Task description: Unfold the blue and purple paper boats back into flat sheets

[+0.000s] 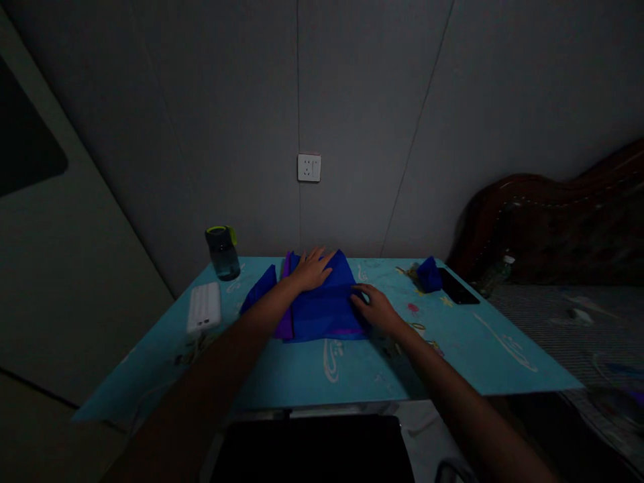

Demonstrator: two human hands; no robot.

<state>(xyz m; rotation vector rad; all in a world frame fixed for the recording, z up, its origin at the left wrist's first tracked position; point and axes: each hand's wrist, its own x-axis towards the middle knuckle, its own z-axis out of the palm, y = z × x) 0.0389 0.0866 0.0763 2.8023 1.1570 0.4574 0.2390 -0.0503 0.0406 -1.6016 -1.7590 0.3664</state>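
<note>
A folded blue cloth [322, 305] with a purple edge lies in the middle of a light blue table [453, 349]. My left hand [312, 268] lies flat on the cloth's far part, fingers stretched out. My right hand [376, 308] rests on the cloth's right edge, fingers curled down onto the fabric; the dim light hides whether they pinch it. A second, small bundle of blue cloth [428, 274] sits at the far right of the table.
A dark bottle with a green lid [222, 252] stands at the far left. A white power bank [204, 307] lies at the left. A black phone [457, 286] lies beside the small bundle. A wall socket [308, 168] is behind. A wooden bed headboard [553, 221] stands to the right.
</note>
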